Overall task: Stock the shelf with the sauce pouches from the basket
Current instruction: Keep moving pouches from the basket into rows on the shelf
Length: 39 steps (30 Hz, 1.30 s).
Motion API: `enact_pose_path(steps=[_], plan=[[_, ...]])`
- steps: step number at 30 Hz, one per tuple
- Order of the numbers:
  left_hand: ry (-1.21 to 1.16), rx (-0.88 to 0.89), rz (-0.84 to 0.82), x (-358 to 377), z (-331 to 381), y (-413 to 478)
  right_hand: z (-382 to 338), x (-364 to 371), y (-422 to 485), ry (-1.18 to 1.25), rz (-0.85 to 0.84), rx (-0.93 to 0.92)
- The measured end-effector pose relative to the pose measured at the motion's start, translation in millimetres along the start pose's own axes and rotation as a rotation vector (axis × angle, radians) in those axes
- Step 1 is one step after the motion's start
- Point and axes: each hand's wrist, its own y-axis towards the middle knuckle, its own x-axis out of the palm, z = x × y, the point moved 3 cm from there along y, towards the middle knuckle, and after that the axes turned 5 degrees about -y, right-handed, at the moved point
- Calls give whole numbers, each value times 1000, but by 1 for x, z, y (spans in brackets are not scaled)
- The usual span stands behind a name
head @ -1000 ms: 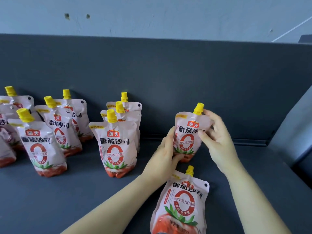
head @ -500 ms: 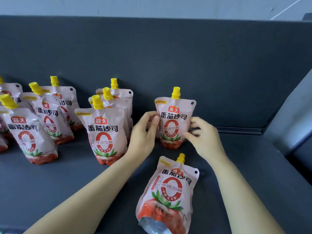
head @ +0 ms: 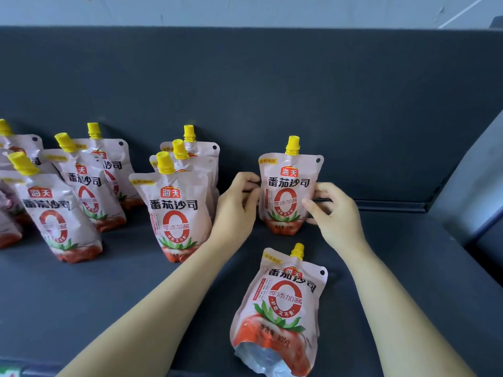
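**Pouch stood up at the back, one still flat**

Since a second ago the held pouch [head: 290,191] has gone from tilted to standing on its base, deep on the shelf [head: 408,268], just right of the stocked rows. The left hand [head: 234,208] curls lightly on its left edge. The right hand [head: 332,210] pinches the right edge, thumb on the front. Done: several pouches upright at left, front pouch [head: 174,210] nearest. Left: release, then stand up the flat pouch [head: 283,308]. Basket out of view, so remaining stock unknown.
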Motion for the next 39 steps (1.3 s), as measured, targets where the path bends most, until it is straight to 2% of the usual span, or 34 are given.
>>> enact_pose_path(steps=[4,9,11,17,21,27,32,36,39], plan=[[123,85,-124,3,-3,-10,-2,0,-1,-79,5,11],[264,-24,-167,16,-14,-11,0,1,-1,-64,104,12],[328,-8,-193,20,-15,-12,2,3,0,-72,134,1],[276,232,-238,24,-11,-19,9,12,8,-134,198,-50],[295,152,-360,27,-17,-14,16,15,15,-142,229,-35],[342,58,-453,24,-17,-12,23,8,18,-201,65,5],[586,44,-538,13,10,-21,3,-12,6,-289,53,96],[495,-12,-612,-2,33,-32,-24,-29,-19,-430,-51,193],[497,-55,-747,-14,48,-48,-38,-30,-49,-597,-224,288]])
